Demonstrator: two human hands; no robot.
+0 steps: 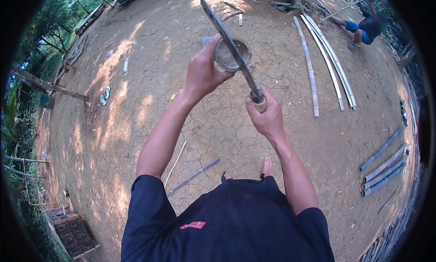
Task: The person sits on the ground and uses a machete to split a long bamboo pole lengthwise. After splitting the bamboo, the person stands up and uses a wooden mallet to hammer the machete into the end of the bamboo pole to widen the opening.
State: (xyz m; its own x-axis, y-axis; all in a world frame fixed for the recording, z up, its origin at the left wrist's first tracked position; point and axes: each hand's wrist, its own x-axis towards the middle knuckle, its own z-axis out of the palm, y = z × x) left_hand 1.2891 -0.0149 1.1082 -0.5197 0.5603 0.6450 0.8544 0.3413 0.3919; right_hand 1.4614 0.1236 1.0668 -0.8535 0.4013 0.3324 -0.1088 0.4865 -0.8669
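My left hand (201, 74) is wrapped round a short, thick bamboo tube (222, 56), raised in front of me with its round hollow end facing up towards me. My right hand (270, 115) grips the wooden handle of a machete (220, 26). The long dark blade slants up and to the left, passing across the tube's open end. Whether the edge touches the bamboo rim cannot be told. Part of the tube's mouth is hidden behind the blade.
A bamboo pole (307, 66) and pale split strips (330, 62) lie at the far right. Nearer right are several bamboo lengths (386, 169). A co-worker (370, 25) sits back right. Sandals (105, 96) lie left; a thin bamboo piece (193, 176) lies near my feet.
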